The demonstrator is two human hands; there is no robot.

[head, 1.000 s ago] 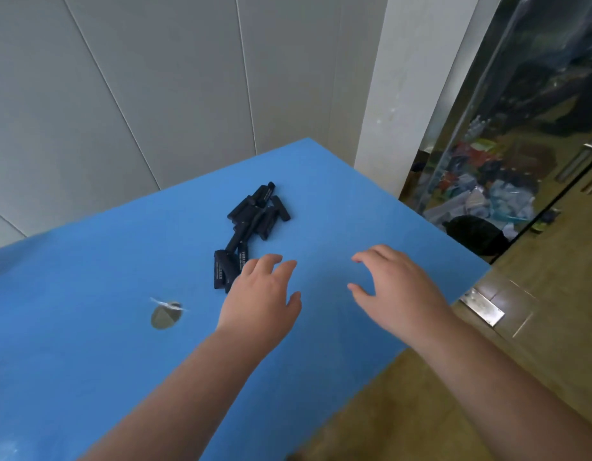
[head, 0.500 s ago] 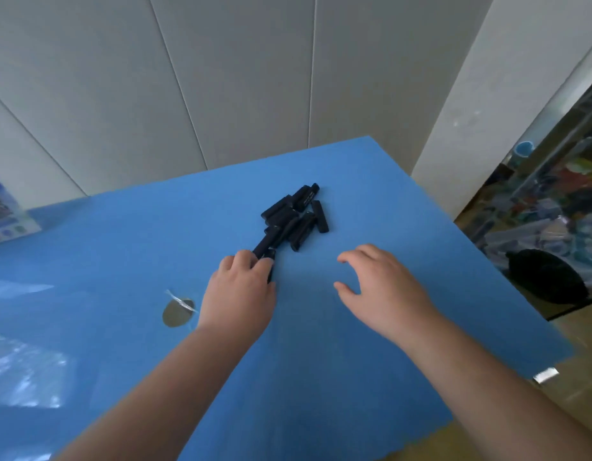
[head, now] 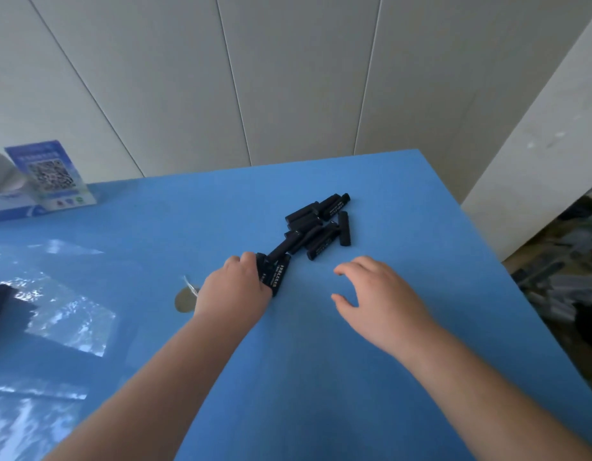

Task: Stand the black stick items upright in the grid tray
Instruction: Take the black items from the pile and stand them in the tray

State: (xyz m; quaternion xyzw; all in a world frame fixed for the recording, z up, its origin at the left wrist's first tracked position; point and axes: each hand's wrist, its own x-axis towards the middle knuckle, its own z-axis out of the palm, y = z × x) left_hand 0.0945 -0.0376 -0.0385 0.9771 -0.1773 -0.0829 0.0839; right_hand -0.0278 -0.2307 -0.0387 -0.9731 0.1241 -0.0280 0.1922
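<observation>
Black sticks: a loose pile [head: 316, 227] lies flat on the blue counter [head: 321, 377], a little right of the frame's centre, running diagonally from upper right to lower left.
Held sticks: a small bunch [head: 274, 272] at the pile's lower-left end, gold lettering showing on one of them.
Left hand [head: 233, 291]: just left of centre, its grip closed round that bunch, fingers curled over the top; the bunch's far end touches the pile.
Right hand [head: 378, 294]: right of centre, near the pile but apart from it, grip released, fingers spread and loosely bent above the counter, holding nothing.
Counter details: a round hole [head: 185, 299] just left of the left wrist; clear plastic sheets [head: 68, 314] at the frame's left.
Upper left of frame: a blue card with a QR code [head: 51, 176] stands by the wall.
</observation>
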